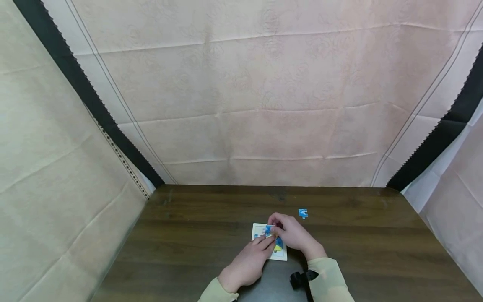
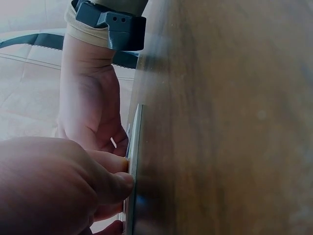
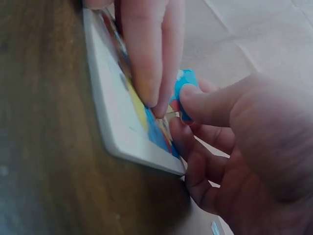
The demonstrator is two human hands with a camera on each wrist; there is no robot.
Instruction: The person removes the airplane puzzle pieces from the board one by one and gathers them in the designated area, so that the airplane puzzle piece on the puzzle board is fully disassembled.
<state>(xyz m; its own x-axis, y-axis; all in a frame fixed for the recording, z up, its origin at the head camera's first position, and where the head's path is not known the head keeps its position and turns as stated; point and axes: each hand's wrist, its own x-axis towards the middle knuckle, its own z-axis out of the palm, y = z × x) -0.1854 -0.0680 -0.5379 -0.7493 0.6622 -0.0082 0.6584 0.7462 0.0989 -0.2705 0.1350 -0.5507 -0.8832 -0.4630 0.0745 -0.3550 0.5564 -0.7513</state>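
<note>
Head view: your left hand rests, fingers straight, no grip, on the puzzle board at its one-thirty. Your right hand pinches a blue piece at its nine-thirty, board contact unclear. Loose piece: right hand's twelve-thirty.

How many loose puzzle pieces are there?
2: one blue piece lies on the table beyond the board; another piece is in the right hand's grip. More may be hidden.

Open tabletop left of hands
</note>
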